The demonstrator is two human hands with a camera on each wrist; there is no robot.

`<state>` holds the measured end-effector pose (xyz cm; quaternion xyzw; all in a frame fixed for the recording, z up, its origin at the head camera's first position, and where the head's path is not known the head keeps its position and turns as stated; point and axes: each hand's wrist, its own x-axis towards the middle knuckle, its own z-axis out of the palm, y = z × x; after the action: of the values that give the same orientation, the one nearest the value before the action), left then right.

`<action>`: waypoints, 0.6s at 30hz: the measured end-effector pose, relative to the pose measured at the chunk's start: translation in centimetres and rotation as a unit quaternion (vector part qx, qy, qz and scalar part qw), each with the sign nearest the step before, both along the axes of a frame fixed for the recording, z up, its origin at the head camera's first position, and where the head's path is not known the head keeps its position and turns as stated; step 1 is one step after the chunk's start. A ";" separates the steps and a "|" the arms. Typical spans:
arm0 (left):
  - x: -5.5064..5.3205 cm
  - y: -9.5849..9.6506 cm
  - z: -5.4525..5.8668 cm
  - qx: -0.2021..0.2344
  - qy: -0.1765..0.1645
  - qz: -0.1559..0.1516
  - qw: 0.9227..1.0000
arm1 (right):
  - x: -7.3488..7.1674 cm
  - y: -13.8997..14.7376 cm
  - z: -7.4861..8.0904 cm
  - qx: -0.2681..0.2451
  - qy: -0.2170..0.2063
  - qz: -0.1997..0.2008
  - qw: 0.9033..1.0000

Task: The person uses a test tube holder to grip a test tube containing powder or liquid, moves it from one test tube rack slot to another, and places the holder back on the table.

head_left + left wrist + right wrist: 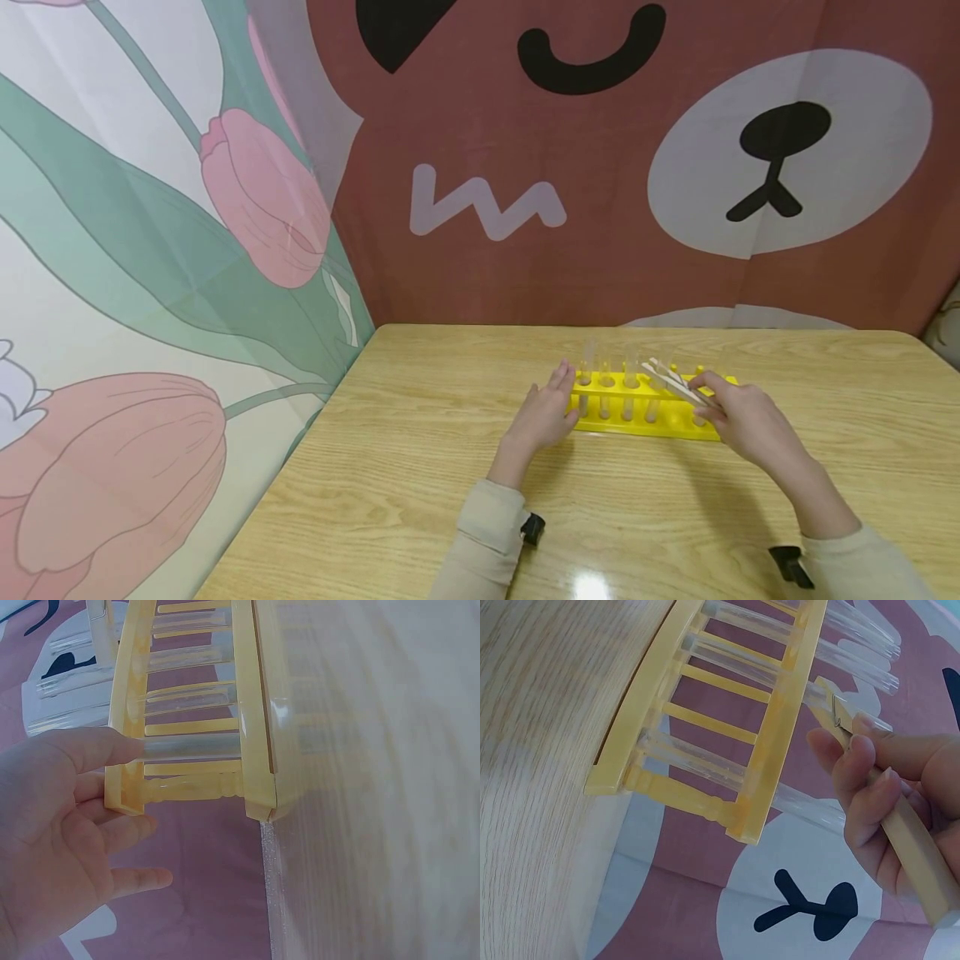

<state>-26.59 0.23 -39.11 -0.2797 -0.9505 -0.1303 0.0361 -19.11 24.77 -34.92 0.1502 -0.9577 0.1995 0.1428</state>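
Note:
A yellow test tube rack [645, 427] stands on the table with several clear test tubes [191, 746] upright in its holes. At its left end is my left hand [542, 415], thumb and fingers gripping the end of the upper plate [124, 796], with some fingers spread below it. My right hand [750, 421] holds a wooden test tube clamp [911, 844] above the rack's right half. The clamp's tip is at the upper part of one tube [739, 661]; whether it grips the glass I cannot tell. Another tube [697, 761] sits near the right end.
The rack is on a light wood-grain table [390, 467], toward its far edge. A printed cloth [465, 275] with a bear hangs right behind that edge. A floral cloth [150, 292] hangs along the left side. Dark wrist-camera mounts [532, 529] are on both sleeves.

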 end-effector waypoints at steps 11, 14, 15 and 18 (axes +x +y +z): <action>0.0 0.0 -0.1 0.004 0.001 -0.003 1.000 | 0.0 0.0 0.1 0.001 0.001 0.002 1.000; 0.0 0.0 0.0 0.005 0.001 -0.003 1.000 | 0.0 0.0 0.1 0.002 -0.001 0.000 1.000; 0.0 0.0 0.0 0.005 0.001 -0.003 1.000 | 0.0 0.0 0.1 0.002 -0.001 0.000 1.000; 0.0 0.0 0.1 0.005 0.001 -0.004 1.000 | 0.0 0.0 0.1 0.002 -0.001 -0.001 1.000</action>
<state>-26.56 0.20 -39.05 -0.2839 -0.9486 -0.1347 0.0380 -19.15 24.73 -34.81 0.1498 -0.9583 0.1977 0.1417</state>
